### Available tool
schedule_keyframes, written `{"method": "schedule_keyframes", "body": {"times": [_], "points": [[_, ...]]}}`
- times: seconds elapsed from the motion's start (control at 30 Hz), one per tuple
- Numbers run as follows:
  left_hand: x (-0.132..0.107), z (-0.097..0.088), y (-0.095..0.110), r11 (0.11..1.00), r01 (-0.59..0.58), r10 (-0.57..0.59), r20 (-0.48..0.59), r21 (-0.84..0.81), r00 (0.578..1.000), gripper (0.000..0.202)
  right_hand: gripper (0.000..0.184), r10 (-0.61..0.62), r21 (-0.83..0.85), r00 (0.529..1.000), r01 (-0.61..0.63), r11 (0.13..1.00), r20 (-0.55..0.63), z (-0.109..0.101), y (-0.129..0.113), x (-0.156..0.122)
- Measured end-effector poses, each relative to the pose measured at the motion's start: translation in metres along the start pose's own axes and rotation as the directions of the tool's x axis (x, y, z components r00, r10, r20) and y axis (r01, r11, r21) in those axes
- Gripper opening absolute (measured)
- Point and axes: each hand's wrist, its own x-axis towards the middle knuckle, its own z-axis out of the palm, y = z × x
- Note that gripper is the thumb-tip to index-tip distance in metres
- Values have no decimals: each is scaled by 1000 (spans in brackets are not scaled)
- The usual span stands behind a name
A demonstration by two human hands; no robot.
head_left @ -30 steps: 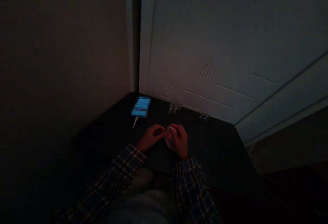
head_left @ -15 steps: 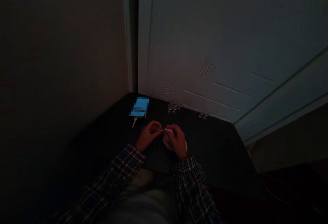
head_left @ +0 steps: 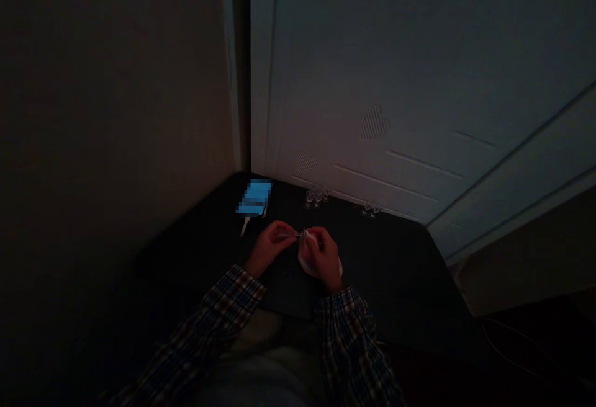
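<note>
The scene is very dark. My left hand (head_left: pixel 270 247) is closed in a pinch on a small clear piece with a thin shiny stem (head_left: pixel 298 234) pointing right. My right hand (head_left: pixel 326 255) is closed just beside it, its fingertips at the stem's end and gripping a pale, soft-looking cloth (head_left: pixel 307 263). The cloth hangs below the fingers and spreads out under the palm. Fingers partly hide both items, so their exact kind is hard to make out. Both hands are over the dark tabletop (head_left: pixel 391 289).
A phone (head_left: pixel 254 196) with a lit, blurred screen and a white cable (head_left: pixel 244 226) lies at the back left. Several small clear pieces with round bases (head_left: pixel 315 196) stand at the back edge, more (head_left: pixel 370 210) to their right. A white panel (head_left: pixel 410 59) with raised hearts rises behind.
The fingertips of my two hands have come slightly apart, and more of the shiny stem shows between them. The view has shifted a little.
</note>
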Motion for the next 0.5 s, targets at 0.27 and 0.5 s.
{"method": "schedule_keyframes", "body": {"times": [0.27,0.5], "points": [[0,1,-9,996,-31,26,60,87,998,24,17,12,31,1000,-11,999,-19,-4,-2,0],[0,0,-9,975,-113,89,131,193,987,21,15,-44,29,999,44,999,12,-3,-5,-1]]}}
